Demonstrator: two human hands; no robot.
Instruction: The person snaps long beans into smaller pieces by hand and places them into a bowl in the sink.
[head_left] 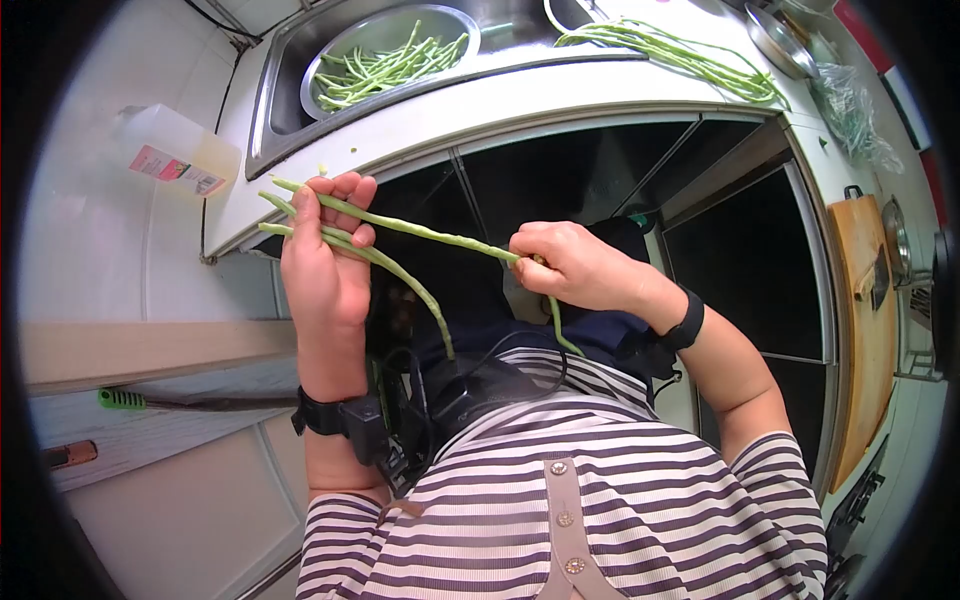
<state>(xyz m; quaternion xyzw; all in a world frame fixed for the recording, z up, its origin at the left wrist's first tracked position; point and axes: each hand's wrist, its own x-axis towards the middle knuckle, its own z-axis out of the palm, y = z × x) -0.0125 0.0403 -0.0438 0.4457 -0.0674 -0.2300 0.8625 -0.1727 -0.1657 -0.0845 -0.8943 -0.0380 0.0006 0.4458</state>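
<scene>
My left hand (pixel 335 250) is closed around a few long green beans, their ends sticking out past the thumb. One long bean (pixel 430 232) stretches across to my right hand (pixel 575 265), whose fingers pinch it. Beyond that hand its tail hangs down toward my striped shirt. Another long bean (pixel 415 285) droops from my left palm toward my waist. Behind the hands, a metal bowl (pixel 365 38) in the sink (pixel 262 125) holds many short bean pieces (pixel 390 70). Whole long beans (pixel 680 58) lie in a bundle on the counter at the sink's right.
A plastic bottle (pixel 180 150) with a pink label is at the left of the counter (pixel 520 95). At the right are a metal lid (pixel 780 42), a clear plastic bag (pixel 855 115) and a wooden cutting board (pixel 862 330). Dark cabinet doors (pixel 590 165) stand below the counter.
</scene>
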